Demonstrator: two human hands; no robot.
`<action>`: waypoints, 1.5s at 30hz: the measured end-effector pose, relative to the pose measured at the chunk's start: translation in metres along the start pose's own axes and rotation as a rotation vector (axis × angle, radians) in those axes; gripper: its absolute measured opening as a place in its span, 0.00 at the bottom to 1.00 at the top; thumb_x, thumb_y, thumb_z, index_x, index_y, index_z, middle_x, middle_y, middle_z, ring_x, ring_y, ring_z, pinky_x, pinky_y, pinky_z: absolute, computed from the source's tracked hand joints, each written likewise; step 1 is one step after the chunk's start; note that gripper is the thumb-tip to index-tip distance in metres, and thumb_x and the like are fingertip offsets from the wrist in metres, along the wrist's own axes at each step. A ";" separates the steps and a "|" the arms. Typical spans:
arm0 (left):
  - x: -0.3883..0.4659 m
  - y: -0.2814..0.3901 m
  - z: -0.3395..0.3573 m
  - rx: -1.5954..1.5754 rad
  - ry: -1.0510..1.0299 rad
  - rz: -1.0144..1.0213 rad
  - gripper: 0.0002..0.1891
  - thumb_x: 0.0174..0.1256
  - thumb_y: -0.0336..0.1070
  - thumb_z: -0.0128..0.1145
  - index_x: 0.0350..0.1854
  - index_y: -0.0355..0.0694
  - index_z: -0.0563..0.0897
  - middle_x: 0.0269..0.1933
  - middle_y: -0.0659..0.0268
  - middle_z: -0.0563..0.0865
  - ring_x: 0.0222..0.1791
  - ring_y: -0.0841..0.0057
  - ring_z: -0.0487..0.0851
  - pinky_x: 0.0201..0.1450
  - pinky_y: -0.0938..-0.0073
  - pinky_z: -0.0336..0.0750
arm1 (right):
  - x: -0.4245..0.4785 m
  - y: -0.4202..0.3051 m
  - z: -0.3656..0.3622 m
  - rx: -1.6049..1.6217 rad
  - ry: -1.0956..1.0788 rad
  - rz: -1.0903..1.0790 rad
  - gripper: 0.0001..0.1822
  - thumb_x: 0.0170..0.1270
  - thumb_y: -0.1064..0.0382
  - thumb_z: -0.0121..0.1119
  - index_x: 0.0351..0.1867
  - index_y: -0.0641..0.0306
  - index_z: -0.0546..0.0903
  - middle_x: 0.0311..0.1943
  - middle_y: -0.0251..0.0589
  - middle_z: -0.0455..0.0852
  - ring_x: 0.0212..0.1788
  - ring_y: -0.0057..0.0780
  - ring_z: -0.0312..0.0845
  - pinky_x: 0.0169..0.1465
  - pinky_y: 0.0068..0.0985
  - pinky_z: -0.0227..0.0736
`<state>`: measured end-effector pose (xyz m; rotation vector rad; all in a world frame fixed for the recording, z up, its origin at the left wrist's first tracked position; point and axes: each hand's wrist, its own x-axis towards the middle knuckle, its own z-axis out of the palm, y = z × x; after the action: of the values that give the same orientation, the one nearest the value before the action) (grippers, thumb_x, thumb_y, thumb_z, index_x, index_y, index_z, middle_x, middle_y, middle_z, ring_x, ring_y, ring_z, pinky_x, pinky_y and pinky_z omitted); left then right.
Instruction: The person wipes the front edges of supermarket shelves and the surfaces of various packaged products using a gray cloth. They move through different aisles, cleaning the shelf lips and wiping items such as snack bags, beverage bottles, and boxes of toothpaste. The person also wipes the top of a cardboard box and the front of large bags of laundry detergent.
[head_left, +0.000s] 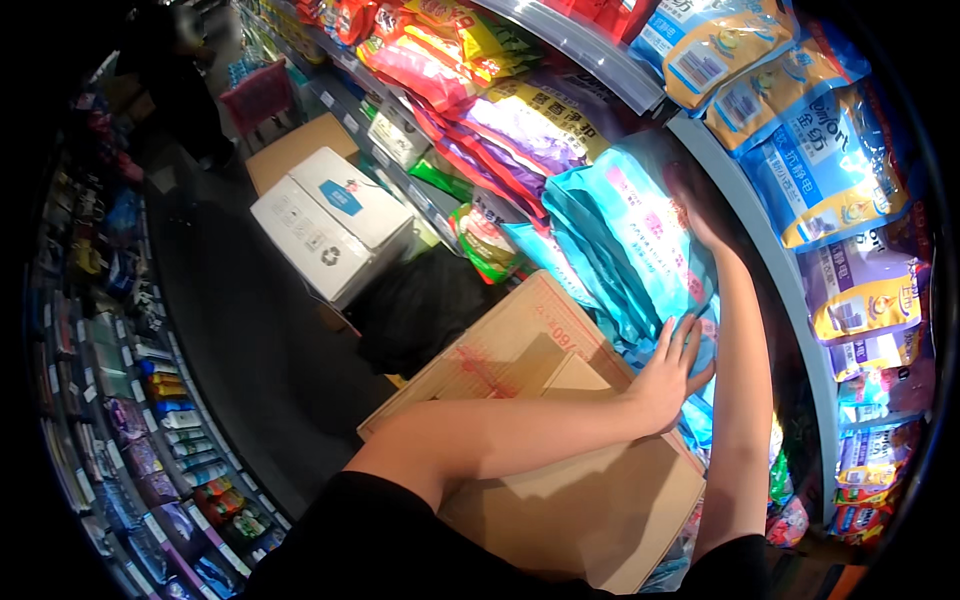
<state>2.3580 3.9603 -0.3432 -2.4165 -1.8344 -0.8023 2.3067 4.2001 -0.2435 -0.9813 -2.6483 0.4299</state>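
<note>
A stack of turquoise plastic refill pouches (634, 225) lies on the lower shelf before me. My left hand (667, 375) rests with spread fingers against the near end of the stack. Reaching over the stack's far side, my right hand (686, 202) touches the upper pouch near the shelf above; its fingers are partly in shadow. Whether either hand grips a pouch cannot be told. Below my left forearm stands an open cardboard box (577, 510) with raised flaps, its inside mostly hidden. Purple pouches (525, 127) lie beside the turquoise ones.
A white carton (330, 221) stands in the aisle, with a black cloth-like item (427, 307) near it. Blue and orange softener pouches (817, 165) fill the upper shelf, whose grey edge (780, 262) curves close to my right arm. Farther off are a pink cart (259, 97) and a person in dark clothes (184, 97).
</note>
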 end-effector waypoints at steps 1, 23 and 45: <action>-0.001 0.001 -0.001 -0.005 0.013 0.023 0.44 0.66 0.52 0.60 0.84 0.47 0.61 0.80 0.28 0.55 0.83 0.31 0.48 0.81 0.28 0.38 | -0.020 0.015 0.011 -0.048 -0.037 0.019 0.44 0.78 0.33 0.49 0.78 0.70 0.65 0.75 0.56 0.72 0.78 0.40 0.66 0.77 0.32 0.58; -0.037 -0.041 -0.064 -0.167 -0.127 0.209 0.21 0.65 0.41 0.61 0.57 0.37 0.84 0.72 0.45 0.76 0.79 0.53 0.68 0.77 0.23 0.52 | -0.112 -0.015 0.041 0.188 0.325 -0.047 0.22 0.80 0.59 0.48 0.72 0.49 0.77 0.59 0.56 0.86 0.63 0.59 0.80 0.64 0.45 0.75; -0.072 -0.445 -0.121 0.048 0.083 0.075 0.51 0.54 0.43 0.68 0.84 0.47 0.59 0.85 0.50 0.55 0.85 0.46 0.51 0.81 0.32 0.48 | 0.112 -0.197 0.188 -0.448 0.039 0.314 0.34 0.72 0.56 0.55 0.77 0.68 0.66 0.78 0.53 0.68 0.81 0.62 0.56 0.83 0.52 0.49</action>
<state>1.8962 3.9999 -0.3985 -2.3687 -1.7033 -0.8299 2.0429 4.0988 -0.3255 -1.5290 -2.6115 -0.1336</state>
